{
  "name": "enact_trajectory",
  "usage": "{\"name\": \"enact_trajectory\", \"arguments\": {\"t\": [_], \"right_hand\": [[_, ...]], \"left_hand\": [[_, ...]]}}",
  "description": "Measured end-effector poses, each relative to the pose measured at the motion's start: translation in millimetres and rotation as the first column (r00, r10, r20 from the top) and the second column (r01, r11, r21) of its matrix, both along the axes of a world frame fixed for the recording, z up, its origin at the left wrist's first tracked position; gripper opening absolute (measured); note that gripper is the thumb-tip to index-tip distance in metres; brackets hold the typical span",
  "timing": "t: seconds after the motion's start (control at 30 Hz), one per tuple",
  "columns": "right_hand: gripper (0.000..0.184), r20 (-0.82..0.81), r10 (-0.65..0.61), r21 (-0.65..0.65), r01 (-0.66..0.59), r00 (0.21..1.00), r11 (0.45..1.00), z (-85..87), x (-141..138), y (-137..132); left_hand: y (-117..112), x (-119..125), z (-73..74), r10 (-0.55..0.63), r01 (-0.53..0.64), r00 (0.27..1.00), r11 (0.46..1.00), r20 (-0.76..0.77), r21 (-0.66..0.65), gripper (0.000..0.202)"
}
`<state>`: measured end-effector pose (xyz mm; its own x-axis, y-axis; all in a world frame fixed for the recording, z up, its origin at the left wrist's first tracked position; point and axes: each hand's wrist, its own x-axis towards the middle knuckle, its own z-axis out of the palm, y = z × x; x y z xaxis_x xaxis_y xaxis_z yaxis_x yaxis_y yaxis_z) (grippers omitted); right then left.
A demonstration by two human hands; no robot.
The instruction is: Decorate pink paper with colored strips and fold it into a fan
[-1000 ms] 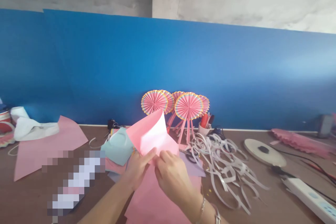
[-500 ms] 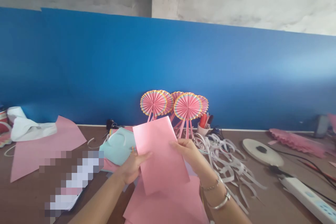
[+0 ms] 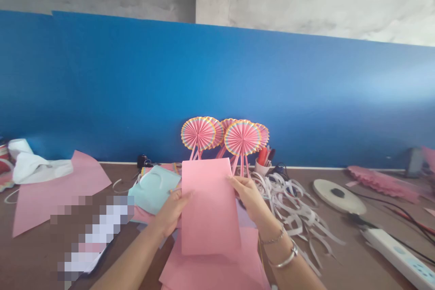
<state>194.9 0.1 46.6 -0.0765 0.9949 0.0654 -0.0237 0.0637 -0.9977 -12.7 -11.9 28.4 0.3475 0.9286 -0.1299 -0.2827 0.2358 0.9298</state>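
Observation:
A pink sheet of paper (image 3: pixel 210 213) is held upright in front of me, above more pink paper (image 3: pixel 210 274) lying on the table. My left hand (image 3: pixel 175 210) grips its left edge, thumb on the front face. On the opposite side, my right hand (image 3: pixel 248 194) pinches the sheet near its upper right corner. Both hands' fingers behind the paper are hidden. Directly behind the sheet stand several round pleated paper fans (image 3: pixel 198 133), pink with rainbow-coloured rims, on pink sticks.
White curled strips (image 3: pixel 299 204) lie right of my hands, beside a cup (image 3: pixel 262 168) of pens. Farther right are a round white device (image 3: pixel 340 196) and a power strip (image 3: pixel 401 253). A light-blue face mask (image 3: pixel 154 189) and large pink paper (image 3: pixel 50 199) lie left. A blue partition (image 3: pixel 217 77) rises behind.
The pink sheet has turned from a leftward tilt to nearly straight and sits slightly lower. Both hands keep hold of its sides and have shifted only a little.

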Motion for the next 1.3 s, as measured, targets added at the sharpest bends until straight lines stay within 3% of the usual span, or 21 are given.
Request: {"name": "enact_trajectory", "arguments": {"t": [0.13,0.33,0.57,0.9,1.03,1.1,1.13,1.17,1.3], "right_hand": [[0.041,-0.007,0.012,0.036,-0.012,1.000,0.999,1.8,1,-1],[0.044,-0.003,-0.112,0.084,0.112,0.994,0.990,0.5,3,2],[0.045,0.016,-0.092,0.065,0.091,0.996,0.994,0.6,4,2],[0.045,-0.037,-0.141,0.073,0.144,0.989,0.987,7.0,3,0],[0.041,0.060,-0.185,0.101,0.179,0.981,0.979,3.3,11,6],[0.043,0.263,-0.238,0.153,0.203,0.935,0.967,-2.0,24,13],[0.045,0.442,-0.276,0.186,0.214,0.853,0.959,-5.2,32,17],[0.044,0.672,-0.277,0.207,0.185,0.687,0.961,-8.7,40,20],[0.020,0.875,-0.143,0.127,0.067,0.462,0.990,-25.6,60,29]], "left_hand": [[2,2,-3.9,0.028,-0.028,1.000,1.000,-0.006,-0.012,0.050],[4,0,-13.9,-0.044,0.044,0.999,0.999,-0.004,0.006,0.048],[3,0,-11.7,-0.056,0.056,0.998,0.998,0.030,-0.012,0.045],[7,-2,-24.2,-0.071,0.073,0.995,0.997,-0.073,0.020,0.044],[11,-3,-27.5,-0.028,0.030,0.994,0.999,-0.109,0.019,0.044],[13,-5,-28.5,0.027,-0.027,0.996,1.000,-0.087,0.002,0.043],[15,-6,-29.0,0.065,-0.066,0.995,0.998,-0.070,-0.015,0.043],[16,-7,-29.6,0.107,-0.109,0.993,0.993,-0.049,-0.035,0.042],[22,-10,-32.3,0.225,-0.220,0.973,0.971,0.045,-0.096,0.035]]}}
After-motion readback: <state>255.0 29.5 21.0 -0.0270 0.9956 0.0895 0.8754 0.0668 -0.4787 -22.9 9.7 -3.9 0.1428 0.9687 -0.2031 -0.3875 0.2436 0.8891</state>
